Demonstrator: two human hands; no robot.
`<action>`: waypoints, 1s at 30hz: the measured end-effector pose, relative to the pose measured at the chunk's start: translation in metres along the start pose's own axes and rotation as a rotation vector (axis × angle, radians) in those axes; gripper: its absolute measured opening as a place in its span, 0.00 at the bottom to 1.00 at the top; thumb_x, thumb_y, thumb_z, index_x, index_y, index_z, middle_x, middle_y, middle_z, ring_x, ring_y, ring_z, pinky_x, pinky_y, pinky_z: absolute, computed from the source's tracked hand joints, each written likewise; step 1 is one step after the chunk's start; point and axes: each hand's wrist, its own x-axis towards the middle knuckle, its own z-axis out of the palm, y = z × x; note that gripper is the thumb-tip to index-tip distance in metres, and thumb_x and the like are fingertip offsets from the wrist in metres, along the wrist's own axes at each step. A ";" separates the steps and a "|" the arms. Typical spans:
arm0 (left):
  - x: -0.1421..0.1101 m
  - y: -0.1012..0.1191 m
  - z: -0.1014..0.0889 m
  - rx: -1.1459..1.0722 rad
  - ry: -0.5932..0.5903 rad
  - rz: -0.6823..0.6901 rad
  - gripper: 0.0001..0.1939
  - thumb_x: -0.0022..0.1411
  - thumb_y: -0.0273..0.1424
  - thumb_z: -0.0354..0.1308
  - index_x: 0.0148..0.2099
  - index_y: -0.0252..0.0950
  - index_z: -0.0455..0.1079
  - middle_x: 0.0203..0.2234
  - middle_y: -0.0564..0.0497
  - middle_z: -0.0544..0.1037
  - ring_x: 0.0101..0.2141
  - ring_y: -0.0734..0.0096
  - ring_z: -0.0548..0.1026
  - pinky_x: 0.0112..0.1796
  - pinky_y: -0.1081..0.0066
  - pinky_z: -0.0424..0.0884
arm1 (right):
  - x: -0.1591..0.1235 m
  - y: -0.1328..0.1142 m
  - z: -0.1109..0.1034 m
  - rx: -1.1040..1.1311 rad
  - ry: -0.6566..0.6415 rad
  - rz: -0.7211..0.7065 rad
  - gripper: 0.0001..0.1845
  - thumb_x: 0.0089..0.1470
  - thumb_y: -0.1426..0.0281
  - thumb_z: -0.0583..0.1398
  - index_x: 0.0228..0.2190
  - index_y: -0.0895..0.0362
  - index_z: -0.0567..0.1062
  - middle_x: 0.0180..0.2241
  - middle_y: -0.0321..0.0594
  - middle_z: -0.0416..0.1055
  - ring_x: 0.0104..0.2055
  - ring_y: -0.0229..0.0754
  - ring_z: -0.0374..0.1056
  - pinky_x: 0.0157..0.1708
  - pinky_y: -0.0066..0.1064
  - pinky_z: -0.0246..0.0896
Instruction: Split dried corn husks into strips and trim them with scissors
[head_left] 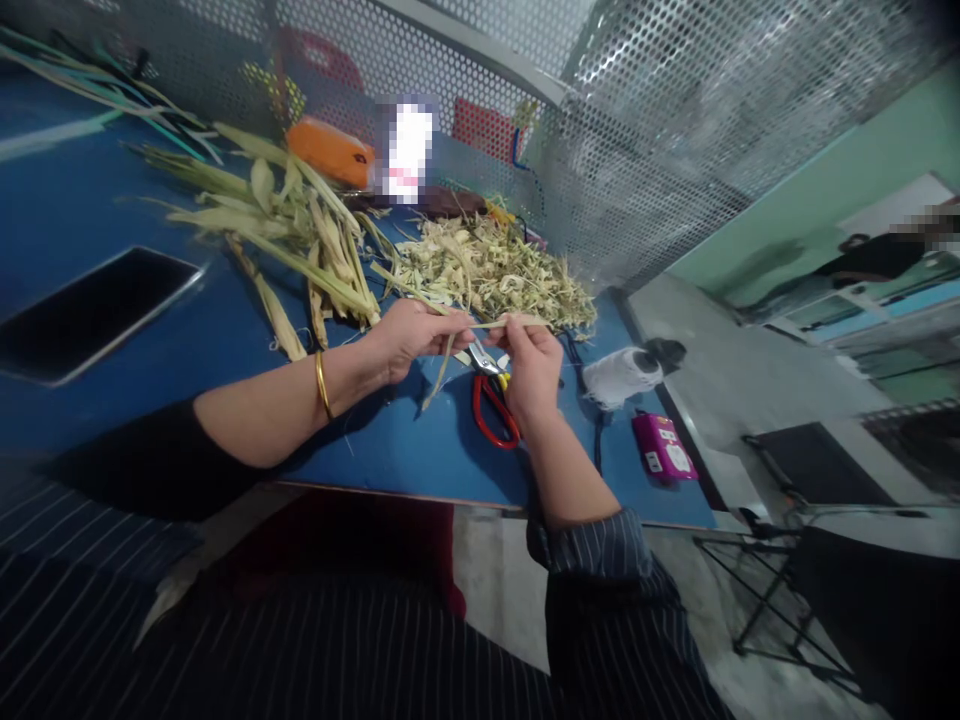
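Observation:
My left hand (409,335) is closed in a pinch on one end of a thin pale leaf strip (487,322), just above the blue table (390,450). My right hand (532,365) pinches the strip's other end and also carries red-handled scissors (491,400), whose loops hang below the palm. A gold bangle (322,383) sits on my left wrist. A bundle of long dried leaves (300,230) lies behind my left hand. A heap of cut leaf scraps (487,270) lies just beyond both hands.
A dark phone or tablet (90,310) lies at the left. A white thread spool (621,375) and a pink box (660,447) sit near the right edge. An orange object (330,152) rests by the perforated metal screen (637,120). Folding frames (787,580) stand on the floor at right.

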 end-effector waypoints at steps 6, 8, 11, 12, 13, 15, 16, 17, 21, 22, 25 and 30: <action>-0.001 0.002 -0.004 0.120 -0.084 -0.029 0.09 0.58 0.32 0.63 0.33 0.30 0.78 0.27 0.44 0.82 0.31 0.69 0.79 0.40 0.69 0.74 | 0.009 -0.017 -0.017 -0.544 0.146 -0.380 0.13 0.58 0.59 0.58 0.36 0.53 0.78 0.40 0.41 0.75 0.46 0.43 0.69 0.51 0.39 0.61; -0.002 0.000 -0.002 0.190 -0.089 0.003 0.07 0.56 0.30 0.64 0.33 0.30 0.78 0.25 0.45 0.81 0.29 0.70 0.79 0.38 0.70 0.74 | 0.006 -0.021 -0.016 -0.650 -0.030 -0.370 0.14 0.58 0.59 0.58 0.29 0.53 0.79 0.34 0.39 0.77 0.42 0.43 0.70 0.50 0.39 0.60; -0.003 -0.006 0.001 0.311 -0.131 0.055 0.06 0.55 0.29 0.64 0.30 0.30 0.78 0.23 0.46 0.80 0.26 0.72 0.76 0.33 0.72 0.72 | 0.001 -0.020 -0.010 -0.548 -0.216 -0.196 0.12 0.53 0.60 0.63 0.25 0.54 0.78 0.28 0.36 0.75 0.35 0.40 0.69 0.42 0.35 0.61; -0.003 -0.008 0.001 0.354 -0.152 0.069 0.06 0.55 0.29 0.64 0.29 0.30 0.77 0.23 0.46 0.79 0.25 0.73 0.75 0.31 0.72 0.71 | 0.000 -0.018 -0.008 -0.462 -0.242 -0.120 0.11 0.52 0.61 0.64 0.25 0.55 0.77 0.26 0.35 0.74 0.32 0.39 0.67 0.38 0.33 0.61; -0.002 -0.010 0.001 0.393 -0.172 0.081 0.06 0.55 0.29 0.64 0.29 0.30 0.77 0.22 0.46 0.79 0.24 0.73 0.74 0.29 0.73 0.70 | -0.001 -0.017 -0.006 -0.368 -0.249 -0.049 0.11 0.50 0.62 0.65 0.23 0.56 0.76 0.24 0.34 0.72 0.28 0.37 0.65 0.34 0.31 0.59; -0.002 -0.012 0.000 0.446 -0.211 0.098 0.06 0.55 0.28 0.63 0.29 0.30 0.77 0.22 0.47 0.79 0.23 0.75 0.73 0.28 0.74 0.68 | -0.003 -0.012 -0.003 -0.204 -0.227 0.053 0.12 0.48 0.63 0.66 0.21 0.57 0.72 0.20 0.31 0.66 0.24 0.34 0.59 0.28 0.28 0.55; -0.002 -0.012 0.000 0.461 -0.229 0.104 0.07 0.56 0.29 0.62 0.29 0.30 0.77 0.22 0.47 0.79 0.22 0.75 0.72 0.28 0.74 0.67 | -0.004 -0.010 -0.002 -0.146 -0.205 0.081 0.13 0.47 0.64 0.66 0.20 0.57 0.71 0.19 0.30 0.64 0.23 0.33 0.57 0.27 0.28 0.53; -0.002 -0.012 -0.001 0.468 -0.241 0.109 0.07 0.56 0.29 0.62 0.29 0.30 0.77 0.22 0.47 0.79 0.22 0.75 0.72 0.28 0.74 0.67 | -0.005 -0.008 -0.001 -0.112 -0.183 0.094 0.14 0.47 0.63 0.66 0.19 0.57 0.69 0.19 0.29 0.62 0.22 0.32 0.55 0.26 0.28 0.52; -0.003 -0.012 -0.001 0.459 -0.230 0.080 0.07 0.55 0.28 0.63 0.27 0.30 0.76 0.21 0.48 0.77 0.22 0.75 0.72 0.28 0.74 0.68 | -0.005 -0.006 -0.001 -0.276 -0.130 -0.040 0.15 0.51 0.62 0.63 0.19 0.56 0.68 0.20 0.31 0.62 0.25 0.35 0.58 0.30 0.30 0.56; -0.003 -0.012 0.000 0.448 -0.219 0.071 0.07 0.54 0.28 0.63 0.26 0.30 0.76 0.20 0.48 0.77 0.22 0.75 0.72 0.27 0.74 0.68 | -0.005 -0.008 -0.002 -0.376 -0.081 -0.146 0.14 0.52 0.62 0.62 0.21 0.56 0.69 0.22 0.33 0.64 0.28 0.37 0.61 0.33 0.32 0.58; -0.006 -0.011 0.003 0.455 -0.181 0.070 0.09 0.54 0.29 0.63 0.24 0.30 0.75 0.19 0.48 0.77 0.21 0.76 0.71 0.26 0.75 0.67 | -0.006 -0.018 -0.005 -0.632 0.127 -0.497 0.09 0.54 0.61 0.62 0.33 0.55 0.75 0.36 0.42 0.72 0.42 0.45 0.67 0.47 0.39 0.59; -0.011 -0.011 0.008 0.611 -0.143 0.135 0.09 0.49 0.22 0.58 0.19 0.32 0.72 0.16 0.51 0.74 0.21 0.76 0.71 0.25 0.77 0.67 | -0.009 -0.024 -0.003 -0.824 -0.148 -0.676 0.06 0.56 0.63 0.62 0.35 0.50 0.77 0.39 0.38 0.76 0.45 0.45 0.70 0.58 0.45 0.50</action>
